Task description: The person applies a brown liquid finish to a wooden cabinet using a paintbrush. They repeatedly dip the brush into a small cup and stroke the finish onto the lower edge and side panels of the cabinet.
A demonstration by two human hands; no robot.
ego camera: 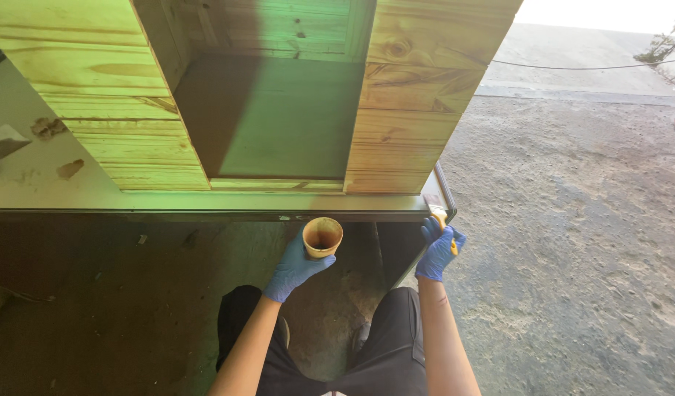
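I see blue gloves on both hands point(297, 265), a tan cup point(322, 237), and pale knotty yellow-green wood shelving point(418, 95).

A pale counter point(51, 192) with a dark metal edge carries a large wooden cabinet point(418, 95) of knotty pine planks, lying on it with an open, shadowed compartment point(279, 110) facing up. Scraps of torn brownish paper point(48, 128) lie on the counter's left part. Below and to the right spreads rough concrete floor point(572, 235).
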